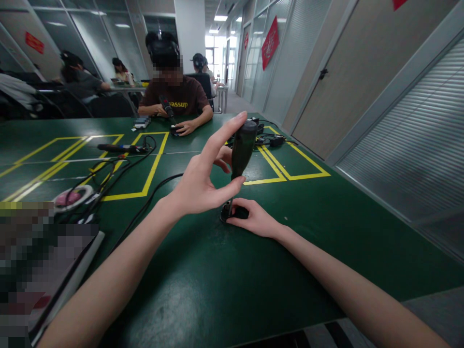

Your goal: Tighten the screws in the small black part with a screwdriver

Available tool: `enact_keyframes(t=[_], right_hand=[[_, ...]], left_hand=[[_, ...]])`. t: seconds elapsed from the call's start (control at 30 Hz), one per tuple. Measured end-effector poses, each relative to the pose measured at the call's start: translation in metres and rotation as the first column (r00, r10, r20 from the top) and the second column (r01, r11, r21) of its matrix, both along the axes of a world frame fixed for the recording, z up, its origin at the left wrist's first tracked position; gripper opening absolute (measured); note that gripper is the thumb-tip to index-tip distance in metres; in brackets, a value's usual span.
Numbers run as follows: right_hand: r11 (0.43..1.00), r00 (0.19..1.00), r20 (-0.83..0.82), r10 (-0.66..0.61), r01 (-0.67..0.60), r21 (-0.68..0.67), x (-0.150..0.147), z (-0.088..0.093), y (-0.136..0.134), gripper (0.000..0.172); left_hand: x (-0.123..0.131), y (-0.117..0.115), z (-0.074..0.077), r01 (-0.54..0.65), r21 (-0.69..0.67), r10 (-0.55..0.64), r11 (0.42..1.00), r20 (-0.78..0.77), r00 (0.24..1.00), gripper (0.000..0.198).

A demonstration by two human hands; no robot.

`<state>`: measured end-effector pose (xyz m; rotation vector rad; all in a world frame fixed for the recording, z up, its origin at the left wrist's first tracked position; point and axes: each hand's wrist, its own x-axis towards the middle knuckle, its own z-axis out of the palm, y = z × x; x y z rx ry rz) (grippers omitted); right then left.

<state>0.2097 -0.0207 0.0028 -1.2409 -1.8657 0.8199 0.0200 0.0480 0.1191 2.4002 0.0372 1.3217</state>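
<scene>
A black screwdriver (243,147) stands nearly upright over the green table (174,290). My left hand (203,179) has its index fingertip at the top of the handle and its thumb against the lower part; the other fingers are partly hidden behind it. The shaft reaches down to a small dark part (224,212) lying on the table. My right hand (253,217) pinches that part from the right with thumb and fingers. The exact shape of the part is hard to make out.
Across the table a person (177,96) works with a tool. Another black tool (121,148) with cables lies at the left, beside a white tape roll (74,197). Cables and an adapter (277,141) lie beyond the screwdriver. A blurred object (47,266) occupies the near left.
</scene>
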Motion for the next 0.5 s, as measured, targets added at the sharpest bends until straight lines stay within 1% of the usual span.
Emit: enact_keyframes(t=[0.3, 0.5], right_hand=[[1.0, 1.0, 0.011, -0.005, 0.005, 0.011, -0.0005, -0.0002, -0.0004, 0.019], [1.0, 1.0, 0.011, 0.003, -0.003, 0.016, -0.0006, 0.0011, -0.0005, 0.017]], left_hand=[[0.0007, -0.002, 0.002, -0.007, -0.019, 0.006, 1.0, -0.014, 1.0, 0.086], [0.001, -0.0002, -0.0003, -0.01, -0.029, 0.01, 1.0, -0.007, 1.0, 0.091]])
